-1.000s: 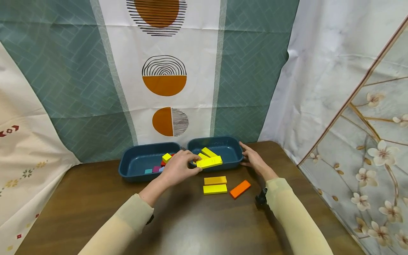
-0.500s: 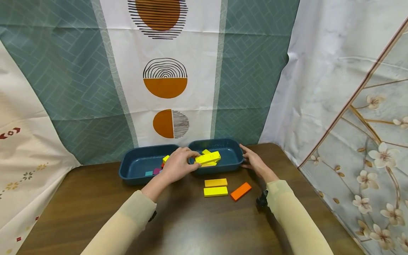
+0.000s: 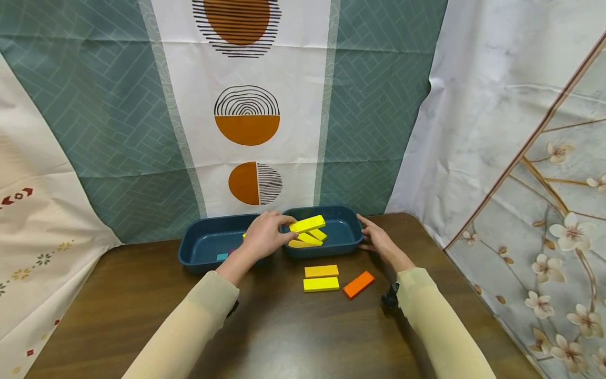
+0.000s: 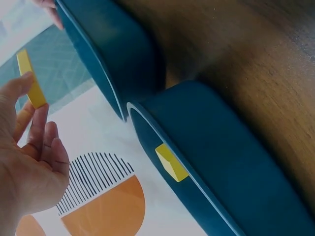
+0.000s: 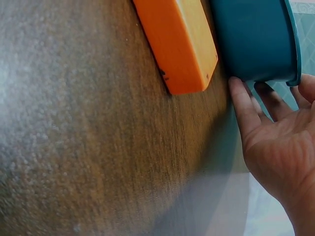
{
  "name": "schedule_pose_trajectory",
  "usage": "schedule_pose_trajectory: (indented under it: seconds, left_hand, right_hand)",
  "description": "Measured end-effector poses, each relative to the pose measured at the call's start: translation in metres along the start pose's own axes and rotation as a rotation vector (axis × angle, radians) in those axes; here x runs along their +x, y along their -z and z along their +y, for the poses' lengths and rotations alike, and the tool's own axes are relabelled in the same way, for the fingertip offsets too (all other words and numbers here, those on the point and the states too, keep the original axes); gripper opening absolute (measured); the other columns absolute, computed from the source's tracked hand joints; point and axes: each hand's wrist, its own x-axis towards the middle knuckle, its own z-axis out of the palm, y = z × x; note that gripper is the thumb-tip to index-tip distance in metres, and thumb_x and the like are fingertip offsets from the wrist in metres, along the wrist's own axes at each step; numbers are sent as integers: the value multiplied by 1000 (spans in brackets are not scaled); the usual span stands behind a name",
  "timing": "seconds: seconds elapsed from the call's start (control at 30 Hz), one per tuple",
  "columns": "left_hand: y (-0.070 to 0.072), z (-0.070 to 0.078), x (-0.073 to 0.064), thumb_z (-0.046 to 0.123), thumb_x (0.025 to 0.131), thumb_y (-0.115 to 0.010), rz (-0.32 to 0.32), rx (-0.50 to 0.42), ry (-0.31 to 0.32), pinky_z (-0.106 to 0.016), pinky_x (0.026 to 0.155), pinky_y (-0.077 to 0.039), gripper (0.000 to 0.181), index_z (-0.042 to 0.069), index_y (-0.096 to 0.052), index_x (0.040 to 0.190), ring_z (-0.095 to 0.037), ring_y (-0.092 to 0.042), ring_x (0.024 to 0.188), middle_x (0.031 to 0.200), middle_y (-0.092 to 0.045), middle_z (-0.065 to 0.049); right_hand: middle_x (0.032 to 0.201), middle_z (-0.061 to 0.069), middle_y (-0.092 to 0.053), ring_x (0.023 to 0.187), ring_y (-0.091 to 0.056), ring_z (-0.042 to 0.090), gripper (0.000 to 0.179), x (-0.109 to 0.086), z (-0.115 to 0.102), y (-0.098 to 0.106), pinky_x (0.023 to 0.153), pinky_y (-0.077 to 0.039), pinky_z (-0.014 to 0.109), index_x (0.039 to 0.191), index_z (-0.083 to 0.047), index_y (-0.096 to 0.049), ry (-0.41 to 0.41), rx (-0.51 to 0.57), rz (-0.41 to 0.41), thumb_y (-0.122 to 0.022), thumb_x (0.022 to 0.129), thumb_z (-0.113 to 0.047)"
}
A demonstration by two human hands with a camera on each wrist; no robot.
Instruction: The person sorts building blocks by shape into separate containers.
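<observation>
In the head view my left hand [image 3: 265, 235] pinches one end of a long yellow block [image 3: 309, 224] between thumb and fingers. The block is held above the left part of the right-hand dark blue bin [image 3: 340, 230]. More yellow blocks [image 3: 307, 240] lie inside that bin, partly covered by the held one. The left wrist view shows the pinched block [image 4: 30, 81] clear of the bin rim. At the bin's right end rests my right hand [image 3: 380, 241], fingers extended against the outer wall, as the right wrist view also shows.
A second blue bin [image 3: 201, 247] stands to the left, holding a teal piece [image 3: 222, 257] and others mostly hidden by my left arm. On the brown table [image 3: 284, 326] lie an amber block [image 3: 322, 271], a yellow block [image 3: 321, 285] and an orange block [image 3: 359, 285].
My left hand first lowered the yellow block toward the bin, then raised it slightly, shifting farther back over the bin. Blocks inside the bin look rearranged. My right hand has stayed at the bin's end.
</observation>
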Motion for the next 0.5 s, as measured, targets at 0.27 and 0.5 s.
schedule_pose_trajectory:
  seconds: [0.27, 0.5]
  left_hand:
    - [-1, -2, 7, 41, 93, -76, -19, 29, 12, -34, 75, -43, 40, 21, -75, 127, -19, -50, 89, 103, -66, -3]
    - [-5, 3, 13, 39, 93, -76, -9, 40, 27, -33, 75, -43, 40, 21, -74, 128, -20, -49, 89, 99, -63, -3]
  right_hand:
    - [171, 13, -5, 139, -38, 41, 65, 2, 1, 1, 110, -41, 58, 166, -25, -20, -1, 9, -1, -31, 104, -10]
    - [171, 12, -4, 136, -37, 40, 65, 2, 0, 1, 111, -40, 59, 166, -24, -20, 5, 5, -2, -31, 104, -9]
